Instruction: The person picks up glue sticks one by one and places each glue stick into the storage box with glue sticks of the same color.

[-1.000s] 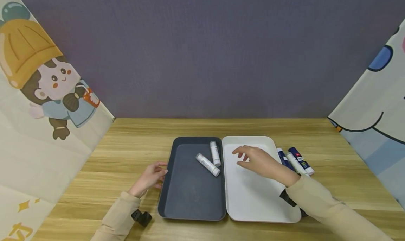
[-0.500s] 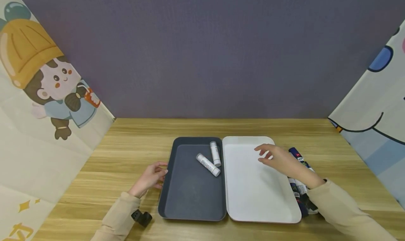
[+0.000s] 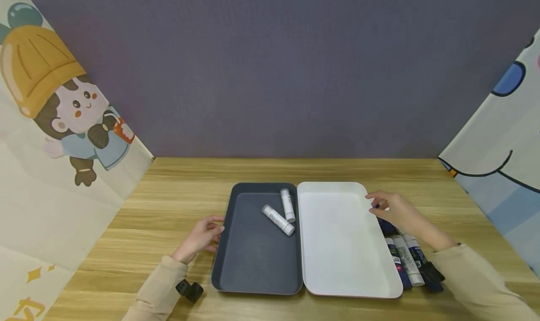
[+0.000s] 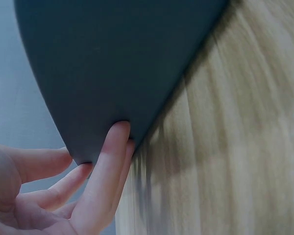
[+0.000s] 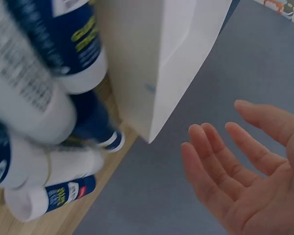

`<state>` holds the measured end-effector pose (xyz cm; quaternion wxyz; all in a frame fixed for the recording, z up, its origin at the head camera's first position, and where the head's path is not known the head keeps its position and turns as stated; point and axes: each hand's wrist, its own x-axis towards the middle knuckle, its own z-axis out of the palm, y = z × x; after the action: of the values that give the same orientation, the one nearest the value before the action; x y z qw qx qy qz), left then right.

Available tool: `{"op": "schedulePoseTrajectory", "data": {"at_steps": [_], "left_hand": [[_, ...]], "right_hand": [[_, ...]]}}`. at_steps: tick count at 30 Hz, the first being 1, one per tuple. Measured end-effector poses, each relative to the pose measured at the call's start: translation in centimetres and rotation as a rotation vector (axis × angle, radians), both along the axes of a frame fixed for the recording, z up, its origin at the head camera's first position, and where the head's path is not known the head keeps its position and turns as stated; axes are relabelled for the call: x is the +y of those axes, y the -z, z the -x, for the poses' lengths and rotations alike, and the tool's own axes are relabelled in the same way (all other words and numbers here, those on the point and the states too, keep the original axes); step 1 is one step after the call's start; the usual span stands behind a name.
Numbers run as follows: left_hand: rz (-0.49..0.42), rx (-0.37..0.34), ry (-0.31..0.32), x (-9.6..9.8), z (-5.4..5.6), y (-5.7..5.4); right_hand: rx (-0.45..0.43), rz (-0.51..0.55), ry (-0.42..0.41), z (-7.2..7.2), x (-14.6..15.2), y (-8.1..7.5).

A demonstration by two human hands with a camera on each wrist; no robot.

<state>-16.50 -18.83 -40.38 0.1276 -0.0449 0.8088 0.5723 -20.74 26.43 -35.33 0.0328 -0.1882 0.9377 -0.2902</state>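
Observation:
My left hand (image 3: pixel 199 239) rests at the left side of a dark grey tray (image 3: pixel 253 265). In the left wrist view its fairly straight fingers (image 4: pixel 112 152) touch the tray's outer wall (image 4: pixel 108 78), the thumb at the rim. Inside that tray lie two white glue sticks, one slanted (image 3: pixel 278 220) and one more upright in view (image 3: pixel 288 205). My right hand (image 3: pixel 396 213) hovers over the far right edge of a white tray (image 3: pixel 341 246), holding nothing. Its fingers (image 5: pixel 215 166) are spread and loosely bent, beyond a corner of the white tray (image 5: pixel 137 88).
Several blue and white glue sticks (image 3: pixel 408 262) lie beside the white tray's right side, partly hidden by my right hand and wrist camera. They show close up as a pile (image 5: pixel 39 107) in the right wrist view. The wooden table (image 3: pixel 185 185) ends at a grey-purple panel (image 3: pixel 295 77).
My right hand has moved right, from above the white tray to its right edge near the blue and white glue sticks. My left hand and both trays stay in place.

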Motion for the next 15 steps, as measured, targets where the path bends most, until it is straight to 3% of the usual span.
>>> {"op": "schedulePoseTrajectory", "data": {"at_steps": [15], "left_hand": [[0.003, 0.001, -0.004, 0.0, 0.2, 0.2]], "right_hand": [[0.085, -0.049, 0.042, 0.6, 3.2, 0.8]]}}
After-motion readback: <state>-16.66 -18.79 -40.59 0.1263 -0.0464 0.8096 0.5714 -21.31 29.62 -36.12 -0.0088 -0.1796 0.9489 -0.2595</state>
